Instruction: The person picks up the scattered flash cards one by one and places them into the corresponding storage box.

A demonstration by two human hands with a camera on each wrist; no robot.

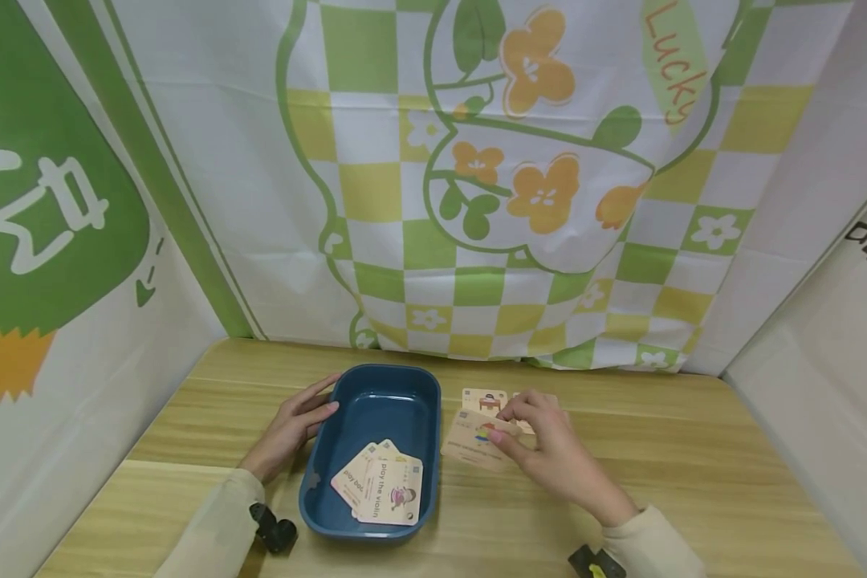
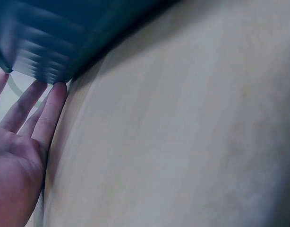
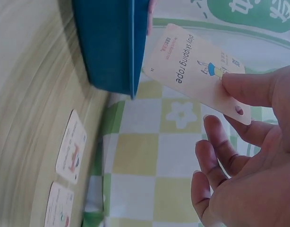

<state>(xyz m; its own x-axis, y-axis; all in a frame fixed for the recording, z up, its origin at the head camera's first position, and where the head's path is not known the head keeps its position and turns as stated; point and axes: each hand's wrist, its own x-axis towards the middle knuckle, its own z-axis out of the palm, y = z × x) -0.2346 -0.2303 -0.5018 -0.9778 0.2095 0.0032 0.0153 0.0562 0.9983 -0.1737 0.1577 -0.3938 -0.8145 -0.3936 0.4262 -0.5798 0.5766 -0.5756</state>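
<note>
Right hand [image 1: 552,449], pinching "play skipping rope" card [image 3: 183,64]; left hand [image 1: 289,429], straight-fingered against blue tray [image 1: 383,413]; wood-grain counter [image 1: 665,449]; checked floral cloth [image 1: 451,281].

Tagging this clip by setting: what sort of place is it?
Probably a small indoor booth or screened-off corner: a printed, checkered cloth hangs behind the wood-grain table, and a green-and-white printed panel closes in the left side. What lies beyond doesn't show.
</note>
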